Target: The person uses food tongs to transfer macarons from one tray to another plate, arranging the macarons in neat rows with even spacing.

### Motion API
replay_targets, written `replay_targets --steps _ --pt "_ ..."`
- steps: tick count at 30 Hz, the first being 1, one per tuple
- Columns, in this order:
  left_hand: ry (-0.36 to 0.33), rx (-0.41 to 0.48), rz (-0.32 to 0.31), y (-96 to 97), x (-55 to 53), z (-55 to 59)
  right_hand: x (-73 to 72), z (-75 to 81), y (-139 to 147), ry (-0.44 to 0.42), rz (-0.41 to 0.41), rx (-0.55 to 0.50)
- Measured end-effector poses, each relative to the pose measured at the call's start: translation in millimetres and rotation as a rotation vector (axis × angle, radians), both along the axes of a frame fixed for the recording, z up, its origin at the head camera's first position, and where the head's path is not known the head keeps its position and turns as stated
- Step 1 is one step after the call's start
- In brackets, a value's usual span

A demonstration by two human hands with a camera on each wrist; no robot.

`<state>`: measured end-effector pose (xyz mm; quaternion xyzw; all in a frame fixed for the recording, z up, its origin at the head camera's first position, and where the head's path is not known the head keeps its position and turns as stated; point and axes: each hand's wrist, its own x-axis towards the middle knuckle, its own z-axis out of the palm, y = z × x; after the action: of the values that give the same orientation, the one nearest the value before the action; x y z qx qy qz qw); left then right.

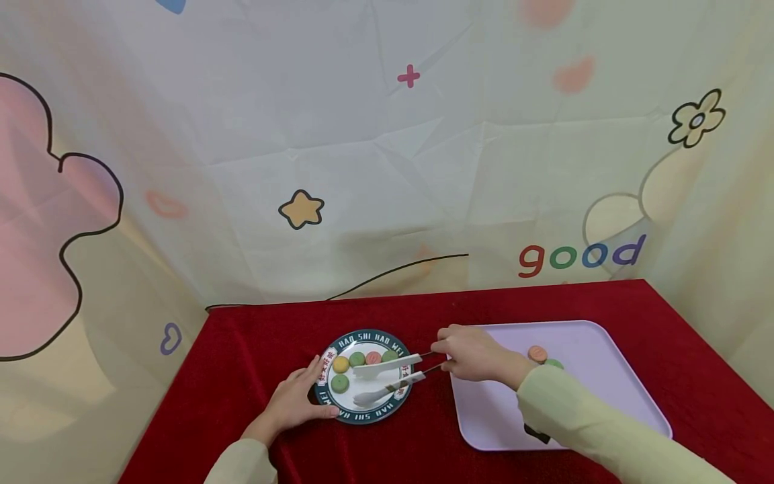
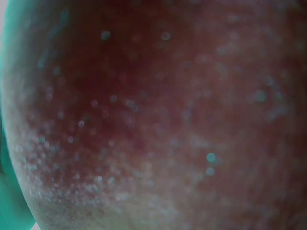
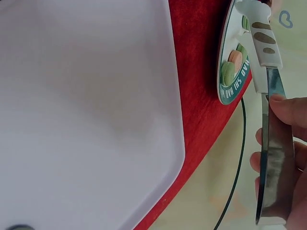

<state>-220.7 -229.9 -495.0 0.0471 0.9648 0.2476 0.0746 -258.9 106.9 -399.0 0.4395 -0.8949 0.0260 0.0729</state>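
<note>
My left hand point(image 1: 294, 398) rests at the left rim of a round plate point(image 1: 363, 417), its fingers spread along the edge and thumb on the front rim. On this green-bordered white plate lie several macarons: a yellow one point(image 1: 340, 364), a pink one point(image 1: 373, 357) and green ones point(image 1: 340, 384). My right hand point(image 1: 474, 353) grips the metal handles of white-tipped tongs point(image 1: 387, 366). Their two arms stand apart over the plate, with no macaron between the tips. The right wrist view shows the tongs' steel handle point(image 3: 278, 158) under the thumb. Skin fills the left wrist view, blurred.
A lilac tray point(image 1: 490, 430) lies to the right, partly under my right forearm. An orange-pink macaron point(image 1: 537, 353) and a green macaron point(image 1: 553, 364) sit on it. Red cloth point(image 1: 254, 336) covers the table. A printed curtain point(image 1: 387, 161) hangs behind.
</note>
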Motion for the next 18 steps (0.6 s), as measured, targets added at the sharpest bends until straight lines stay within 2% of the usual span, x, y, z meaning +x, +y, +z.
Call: replay_targets --steps 18 --pt "0.009 0.004 -0.003 0.1 0.4 0.5 1.3 4.6 10.4 0.017 0.026 -0.010"
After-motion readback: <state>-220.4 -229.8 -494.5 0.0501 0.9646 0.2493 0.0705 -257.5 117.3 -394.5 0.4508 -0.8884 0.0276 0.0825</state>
